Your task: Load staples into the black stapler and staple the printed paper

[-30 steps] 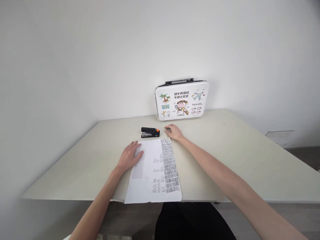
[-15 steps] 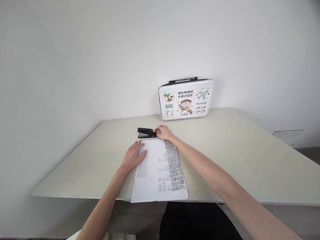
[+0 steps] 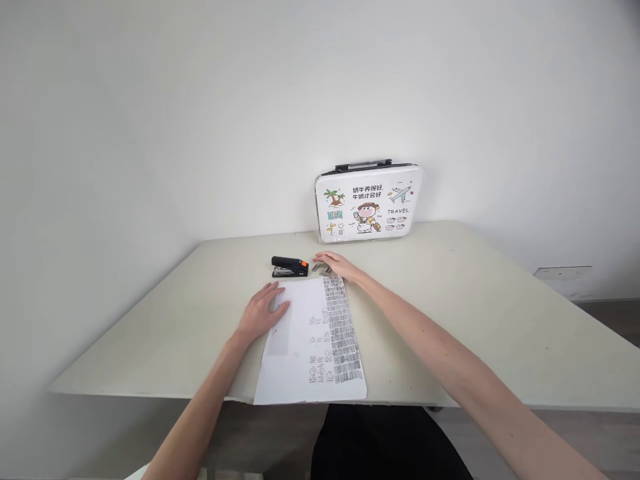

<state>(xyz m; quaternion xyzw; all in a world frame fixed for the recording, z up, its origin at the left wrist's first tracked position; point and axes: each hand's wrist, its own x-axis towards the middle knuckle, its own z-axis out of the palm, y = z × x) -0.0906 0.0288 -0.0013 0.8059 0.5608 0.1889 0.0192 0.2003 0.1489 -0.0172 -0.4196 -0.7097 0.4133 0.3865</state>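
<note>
My left hand (image 3: 259, 310) lies flat with fingers spread on the upper left edge of a printed sheet of paper (image 3: 300, 333). Just beyond the paper's top edge is a black stapler (image 3: 290, 267) with an orange patch, standing on the table with neither hand on it. To its right are small grey metal strips (image 3: 320, 269) that look like staples. My right hand (image 3: 339, 264) is open over and beside these strips, fingers stretched to the left; whether it touches them I cannot tell. Its palm side is hidden.
A white case (image 3: 367, 203) with cartoon prints and a black handle stands upright against the wall at the back of the pale table (image 3: 165, 320). The paper reaches the table's front edge. A wall socket plate (image 3: 563, 273) is at the right.
My right hand has drawn slightly right, away from the stapler, and its fingers have straightened, baring more of the metal strips. My left hand stays on the paper. The view has shifted a little.
</note>
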